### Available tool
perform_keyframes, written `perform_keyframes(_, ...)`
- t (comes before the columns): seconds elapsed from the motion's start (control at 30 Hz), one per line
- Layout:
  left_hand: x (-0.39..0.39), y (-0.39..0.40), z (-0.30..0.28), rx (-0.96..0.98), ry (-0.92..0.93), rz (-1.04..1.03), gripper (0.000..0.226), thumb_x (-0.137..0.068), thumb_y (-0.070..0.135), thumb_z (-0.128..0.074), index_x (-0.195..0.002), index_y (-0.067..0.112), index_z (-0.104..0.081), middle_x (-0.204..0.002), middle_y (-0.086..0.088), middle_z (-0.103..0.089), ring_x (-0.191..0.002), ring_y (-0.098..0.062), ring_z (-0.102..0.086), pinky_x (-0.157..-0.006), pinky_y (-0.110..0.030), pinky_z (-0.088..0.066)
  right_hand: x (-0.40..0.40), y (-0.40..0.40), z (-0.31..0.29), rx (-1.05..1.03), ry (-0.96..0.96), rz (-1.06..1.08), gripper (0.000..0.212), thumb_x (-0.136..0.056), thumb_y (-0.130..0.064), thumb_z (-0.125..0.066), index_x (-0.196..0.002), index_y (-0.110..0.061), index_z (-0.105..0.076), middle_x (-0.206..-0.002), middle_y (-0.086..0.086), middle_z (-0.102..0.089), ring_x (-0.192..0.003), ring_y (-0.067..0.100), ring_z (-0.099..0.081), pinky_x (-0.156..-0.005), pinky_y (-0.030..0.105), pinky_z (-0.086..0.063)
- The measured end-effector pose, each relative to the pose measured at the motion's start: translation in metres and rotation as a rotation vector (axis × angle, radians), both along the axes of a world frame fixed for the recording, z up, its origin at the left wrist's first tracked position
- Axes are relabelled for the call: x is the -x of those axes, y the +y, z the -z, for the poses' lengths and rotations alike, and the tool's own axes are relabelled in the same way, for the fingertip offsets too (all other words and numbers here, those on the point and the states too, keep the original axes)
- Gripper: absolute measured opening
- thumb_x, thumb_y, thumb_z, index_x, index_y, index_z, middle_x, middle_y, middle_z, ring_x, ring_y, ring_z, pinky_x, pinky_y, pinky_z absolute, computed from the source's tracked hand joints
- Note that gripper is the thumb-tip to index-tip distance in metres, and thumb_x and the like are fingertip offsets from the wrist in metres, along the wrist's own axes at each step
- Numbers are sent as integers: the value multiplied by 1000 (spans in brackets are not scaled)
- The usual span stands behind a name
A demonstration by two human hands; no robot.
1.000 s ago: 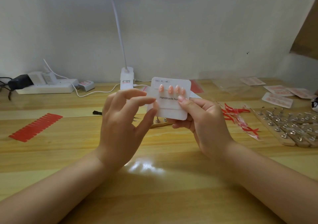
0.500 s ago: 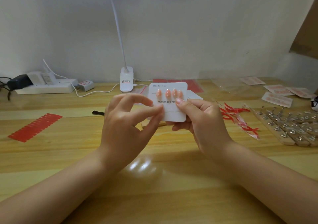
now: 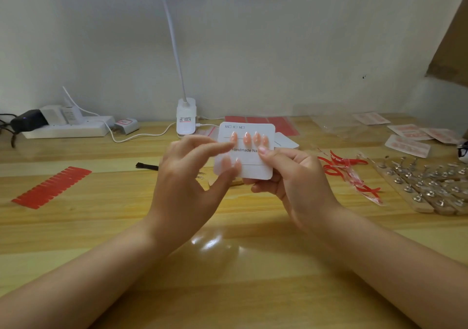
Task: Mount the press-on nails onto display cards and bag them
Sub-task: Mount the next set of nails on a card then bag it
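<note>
White display card [image 3: 249, 163] with rounded corners, held upright above the wooden table [image 3: 101, 227]. Printed across its middle is "Handmade Na…", the rest covered by a thumb; small size boxes are printed along the top edge. Four peach-pink press-on nails [image 3: 247, 138] sit in a row on its upper half — tips pointing up.

The right hand [image 3: 293, 179] grips the card by its right edge, thumb on the front face and fingers curled behind. The left hand [image 3: 187, 184] is at the card's left edge: its thumb touches the lower left part of the card, its forefinger reaches across toward the leftmost nail, and the other fingers are loosely bent. Whether it pinches another nail at the lower left is blurred — this cannot be told.

Beyond the right hand lies a second white card [image 3: 286, 140]. To its right lie red-and-clear strips [image 3: 349, 174] and a rack of metal nail stands [image 3: 430, 184]. Left of the left hand lies a red strip sheet [image 3: 50, 188].
</note>
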State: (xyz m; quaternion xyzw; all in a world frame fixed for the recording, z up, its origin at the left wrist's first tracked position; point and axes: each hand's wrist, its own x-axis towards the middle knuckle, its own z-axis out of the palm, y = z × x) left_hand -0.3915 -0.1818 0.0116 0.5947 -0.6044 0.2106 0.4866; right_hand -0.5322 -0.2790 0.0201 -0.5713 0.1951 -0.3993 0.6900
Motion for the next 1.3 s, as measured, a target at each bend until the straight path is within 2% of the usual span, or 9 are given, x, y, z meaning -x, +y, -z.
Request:
perform_keyframes(0.13, 4, 1, 0, -22, 183, 46, 25, -86, 26, -66, -108, 16, -61, -102, 2, -63, -97, -16, -59, -84, -30, -49, 1, -3, 0, 5, 2, 15, 22, -93, -19, -61, -84, -4, -76, -87, 18, -73, -72, 30, -72, -54, 25, -53)
perform_keyframes(0.27, 4, 1, -2, -194, 798, 201, 35, -77, 44, -70, -108, 30, -60, -99, 5, -68, -85, -9, -65, -69, -18, -51, 0, -2, 2, 5, 0, -21, 20, -93, -18, -60, -89, -5, -76, -86, 13, -74, -72, 25, -71, -54, 25, -53)
perform_keyframes(0.33, 2, 0, -3, -296, 932, 285, 31, -74, 48, -74, -97, 29, -69, -88, 4, -72, -73, -8, -65, -63, -14, -49, 0, -1, 2, 13, 6, -37, 20, -94, -17, -60, -91, -6, -75, -85, 12, -74, -71, 23, -70, -54, 25, -53)
perform_keyframes(0.53, 3, -3, -2, -363, 1003, 298, 28, -59, 44, -74, -79, 25, -76, -73, 2, -71, -64, -8, -61, -66, -26, -45, 0, -2, 2, 28, 37, -59, 20, -93, -18, -60, -97, -5, -74, -90, 14, -73, -75, 22, -70, -55, 25, -53)
perform_keyframes(0.7, 3, -4, -1, -358, 996, 270, 3, -75, 27, -75, -76, 29, -77, -67, 1, -69, -61, -6, -59, -63, -24, -46, -2, -3, 3, -36, 64, -105, 22, -92, -17, -60, -97, 1, -73, -86, 15, -72, -73, 24, -68, -54, 27, -53)
perform_keyframes(0.8, 1, -5, 2, -356, 975, 224, 17, -82, 18, -72, -74, 31, -76, -66, 1, -69, -59, -5, -59, -59, -20, -47, -3, -4, 5, -80, 73, -111, 23, -92, -15, -60, -92, 5, -71, -79, 16, -70, -68, 25, -66, -54, 27, -53)
perform_keyframes(0.97, -1, -4, -2, -381, 1037, 268, 7, -81, 13, -71, -78, 15, -77, -72, -9, -67, -58, -9, -55, -57, -17, -48, -4, -5, 8, -110, 79, -124, 25, -92, -17, -60, -93, 6, -69, -77, 17, -68, -65, 24, -65, -53, 27, -52)
perform_keyframes(1.13, 2, -4, -2, -429, 1083, 329, 27, -69, 36, -75, -85, 16, -78, -83, -7, -74, -64, -10, -61, -74, -31, -51, -2, -9, 7, -117, 97, -96, 26, -85, -24, -66, -90, 1, -71, -74, 13, -67, -60, 22, -64, -50, 27, -51)
perform_keyframes(1.3, 1, -5, -5, -491, 1143, 333, 28, -62, 51, -70, -77, 29, -78, -74, -1, -73, -60, -11, -63, -66, -27, -50, -3, -11, 11, -75, 121, -86, 20, -90, -20, -63, -85, -3, -72, -72, 13, -69, -58, 22, -64, -49, 28, -51)
